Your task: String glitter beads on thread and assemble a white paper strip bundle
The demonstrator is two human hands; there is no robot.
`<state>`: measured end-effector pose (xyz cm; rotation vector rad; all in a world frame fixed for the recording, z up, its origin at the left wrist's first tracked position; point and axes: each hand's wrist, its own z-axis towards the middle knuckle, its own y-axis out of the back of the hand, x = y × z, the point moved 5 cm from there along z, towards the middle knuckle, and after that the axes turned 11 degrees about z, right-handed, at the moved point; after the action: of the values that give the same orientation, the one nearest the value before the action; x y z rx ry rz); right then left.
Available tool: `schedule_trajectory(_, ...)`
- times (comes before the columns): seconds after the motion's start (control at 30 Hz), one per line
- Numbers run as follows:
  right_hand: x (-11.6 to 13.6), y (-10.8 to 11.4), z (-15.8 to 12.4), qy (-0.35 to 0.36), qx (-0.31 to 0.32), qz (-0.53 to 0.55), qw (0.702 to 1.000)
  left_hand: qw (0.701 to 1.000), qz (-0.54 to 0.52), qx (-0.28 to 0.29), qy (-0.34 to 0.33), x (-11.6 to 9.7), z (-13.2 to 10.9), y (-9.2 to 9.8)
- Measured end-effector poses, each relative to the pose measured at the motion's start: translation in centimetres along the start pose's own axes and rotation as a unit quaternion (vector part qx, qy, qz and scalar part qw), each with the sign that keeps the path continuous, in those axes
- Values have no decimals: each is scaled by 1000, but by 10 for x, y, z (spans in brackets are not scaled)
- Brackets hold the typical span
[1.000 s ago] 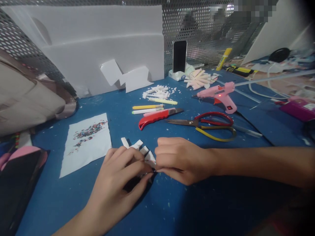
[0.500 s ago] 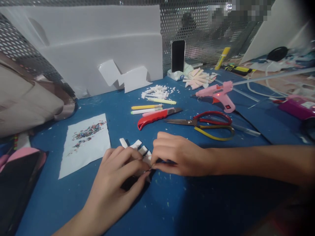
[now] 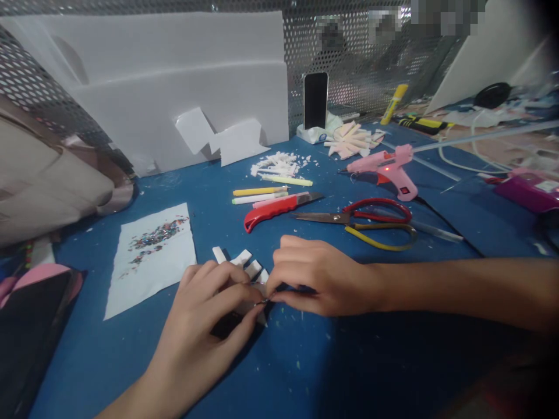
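Observation:
My left hand [image 3: 209, 320] curves over a white piece with several finger-like white tabs [image 3: 245, 260] sticking out beyond the knuckles. Most of that piece is hidden under the palm and fingers. Its thumb and index finger are pinched together at a tiny dark bit, too small to name. Against those fingertips my right hand [image 3: 312, 276] meets in a pinch of its own, and what it grips cannot be made out. To the left lies a white paper sheet [image 3: 174, 267] scattered with small multicoloured shiny bits [image 3: 159, 233].
Beyond the hands lie a red-handled knife [image 3: 273, 212], scissors [image 3: 349, 218], pens [image 3: 259, 191] and white scraps [image 3: 279, 163]. A pink glue gun [image 3: 384, 166] with its cord is at right. One phone [image 3: 315, 100] stands upright; another dark device [image 3: 35, 337] lies left. White boards [image 3: 174, 87] stand behind.
Both hands stay almost in place at the white piece. The fingertips shift very slightly, and the right hand edges a little left and down. Nothing else visibly moves.

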<state>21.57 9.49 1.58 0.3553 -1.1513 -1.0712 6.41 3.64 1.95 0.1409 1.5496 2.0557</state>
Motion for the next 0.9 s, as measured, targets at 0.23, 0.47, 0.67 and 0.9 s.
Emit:
schedule_trajectory(0.23, 0, 0, 0, 11, -2, 8, 1000, 1000, -4, 7, 1, 0, 0, -1)
schedule_trajectory(0.47, 1, 1, -1, 18, 1, 32, 999, 1000, -1, 14, -7, -2, 1, -1)
schedule_trajectory(0.67, -1, -1, -2, 5, 8, 41, 999, 1000, -16, 10, -10, -2, 3, -2)
schedule_trajectory(0.9, -1, -4, -1, -3, 30, 52, 998, 1000, -16, 15, -13, -2, 2, -3)
